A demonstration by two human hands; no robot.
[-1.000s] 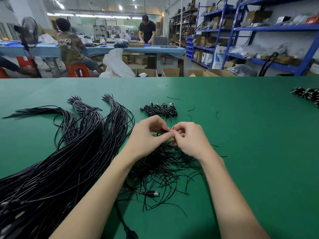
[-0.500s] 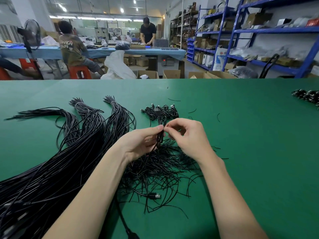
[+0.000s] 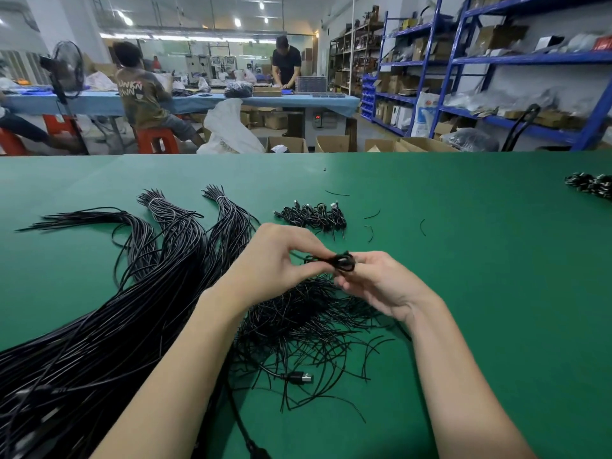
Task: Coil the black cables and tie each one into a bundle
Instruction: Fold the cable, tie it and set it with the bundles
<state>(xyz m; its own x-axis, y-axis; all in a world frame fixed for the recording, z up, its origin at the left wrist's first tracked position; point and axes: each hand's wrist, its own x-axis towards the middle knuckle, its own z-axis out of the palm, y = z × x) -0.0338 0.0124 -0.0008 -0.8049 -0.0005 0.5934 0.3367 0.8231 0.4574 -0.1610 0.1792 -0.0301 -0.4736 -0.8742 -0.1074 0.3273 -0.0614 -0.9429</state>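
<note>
Since half a second ago the two hands have been drawn slightly apart and the small coil has been lifted clear of the pile below; a second ago the fingertips were pressed together over it.

In the head view, the coiled cable (image 3: 341, 262) is held above the green table (image 3: 480, 293), between the hands. It is pinched by the left hand (image 3: 276, 261) at its left end, thumb against forefinger, and it rests against the curled fingertips of the right hand (image 3: 381, 283), which appear to grip its right side; the exact hold there is partly hidden. Beneath the hands lies the heap of short tie wires (image 3: 308, 323), with a USB plug (image 3: 299, 378) at its near edge. The long uncoiled cables (image 3: 109, 319) are spread to the left, and a row of finished bundles (image 3: 313, 217) lies just beyond the hands.

The tie is judged to be in the course of being closed. The loops should be kept flat and even under the left pinch while the wire ends are twisted firmly by the right, so that nothing springs loose when the bundle is laid with the finished row.
</note>
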